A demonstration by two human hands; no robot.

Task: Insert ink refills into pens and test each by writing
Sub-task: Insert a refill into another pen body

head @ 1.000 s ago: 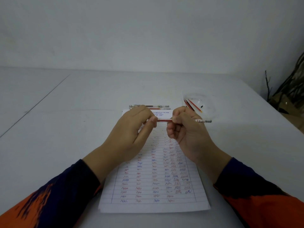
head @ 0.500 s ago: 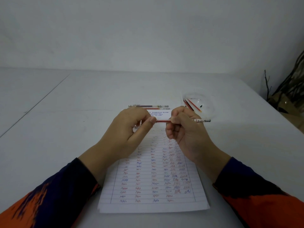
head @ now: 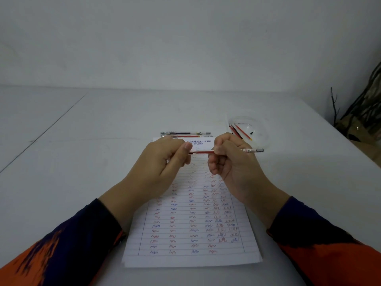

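Both hands hover above a lined sheet [head: 191, 223] covered in red and blue scribbles. My right hand [head: 231, 162] grips a clear pen barrel [head: 252, 150] that lies level, its end sticking out to the right. My left hand [head: 165, 159] pinches the left end of a red ink refill [head: 201, 152] that spans the gap between the hands and enters the barrel. Two more clear pens [head: 185, 133] lie side by side just beyond the sheet's top edge.
A clear round bowl [head: 259, 131] with several loose refills stands at the right, behind my right hand. The white table [head: 82, 162] reaches a wall at the back. Dark twigs and clutter [head: 362, 112] lie past the table's right edge.
Both hands and the pen have shifted very slightly; the grip on barrel and refill is the same.
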